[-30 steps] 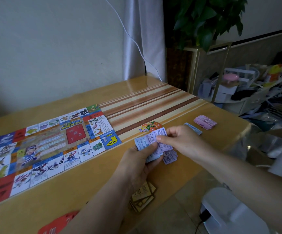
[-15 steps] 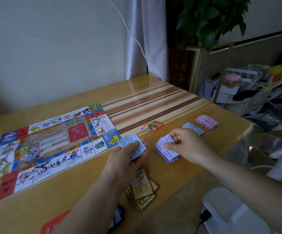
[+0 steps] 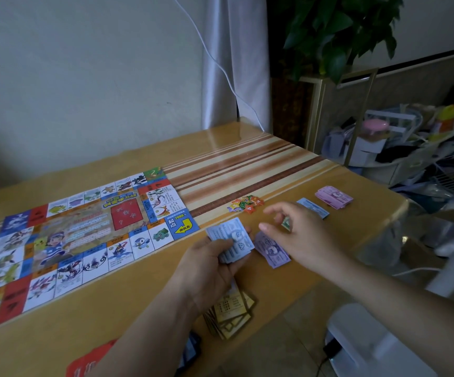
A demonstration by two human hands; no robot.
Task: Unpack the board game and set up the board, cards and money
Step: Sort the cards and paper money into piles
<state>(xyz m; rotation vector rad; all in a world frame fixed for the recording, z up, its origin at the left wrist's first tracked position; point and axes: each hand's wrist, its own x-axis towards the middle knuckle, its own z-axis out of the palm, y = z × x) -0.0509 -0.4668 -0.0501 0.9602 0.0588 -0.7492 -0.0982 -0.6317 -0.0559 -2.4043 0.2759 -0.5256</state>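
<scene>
The colourful game board (image 3: 65,240) lies unfolded flat on the left of the wooden table (image 3: 247,164). My left hand (image 3: 209,270) grips a stack of light blue money notes (image 3: 231,238) just right of the board. A purple pile of notes (image 3: 270,250) lies on the table beside it. My right hand (image 3: 299,235) hovers over that pile with relaxed fingers, holding nothing; a green note (image 3: 286,223) shows under it. Further right lie a blue note pile (image 3: 312,208) and a pink pile (image 3: 333,197). Yellow cards (image 3: 234,314) sit at the near edge, partly under my left wrist.
Small colourful tokens (image 3: 245,204) lie near the striped strip of the table. A red packet (image 3: 90,363) and a dark object (image 3: 192,352) sit at the near edge. A white appliance (image 3: 370,346) stands on the floor; cluttered shelves (image 3: 410,148) and a plant (image 3: 337,31) are to the right.
My right hand took the purple notes off the stack in my left hand, laid them on the table and let go. It now hovers open above them. My left hand keeps the blue notes.
</scene>
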